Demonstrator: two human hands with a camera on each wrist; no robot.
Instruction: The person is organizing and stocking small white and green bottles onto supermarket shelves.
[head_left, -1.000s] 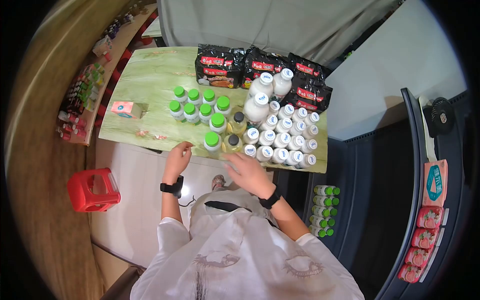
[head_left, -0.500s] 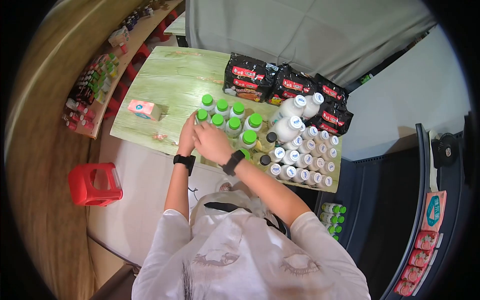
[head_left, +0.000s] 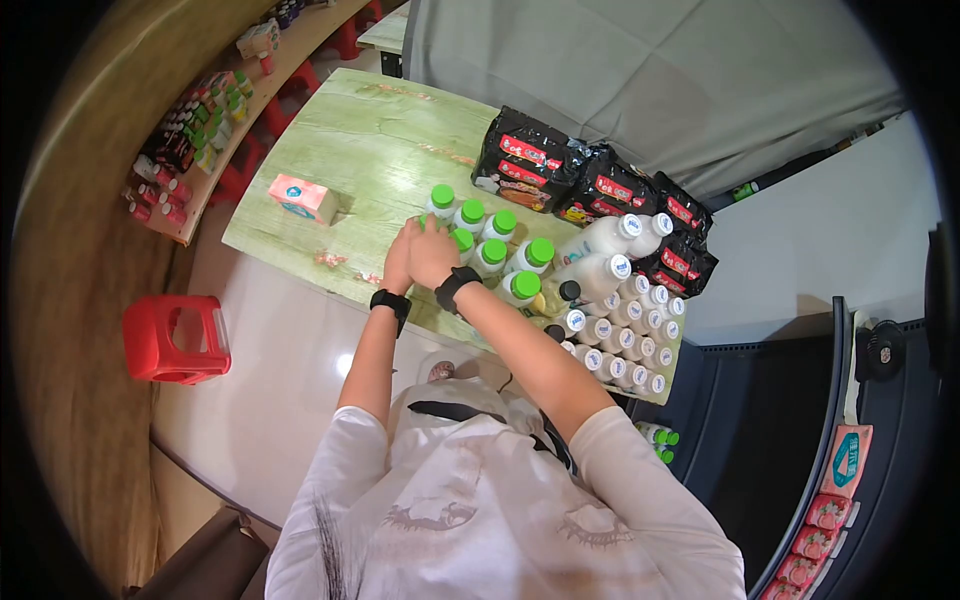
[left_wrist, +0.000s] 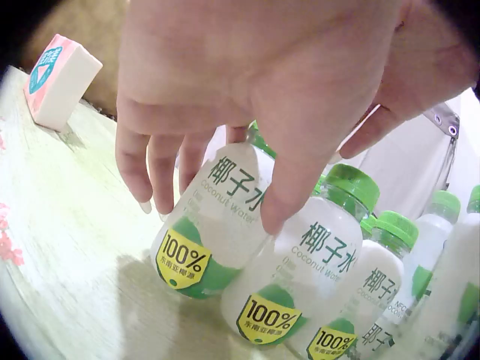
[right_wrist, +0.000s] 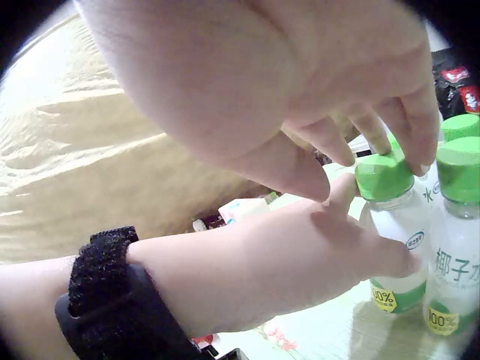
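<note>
In the left wrist view, my left hand (left_wrist: 247, 82) curls round the end coconut water bottle (left_wrist: 201, 225), thumb on its near side and fingers hanging at the far side. The bottle is white and green with a green cap (right_wrist: 384, 177). My right hand (head_left: 433, 257) reaches over from the right; in the right wrist view its bent fingers hang loosely about that cap, with the thumb away from it. A neighbouring coconut water bottle (left_wrist: 274, 277) stands close beside the gripped one. More green-capped bottles (head_left: 491, 253) stand in rows to the right.
A pink-and-white tissue pack (head_left: 303, 198) lies on the green table (head_left: 380, 130) to the left. Dark-capped bottles (head_left: 568, 291), many white bottles (head_left: 620, 340) and black noodle packs (head_left: 525, 160) fill the right side. A red stool (head_left: 178, 338) stands on the floor.
Both hands have moved forward from the table's near edge to the end green-capped bottle. The head view has shifted, so the table's things appear further right.
</note>
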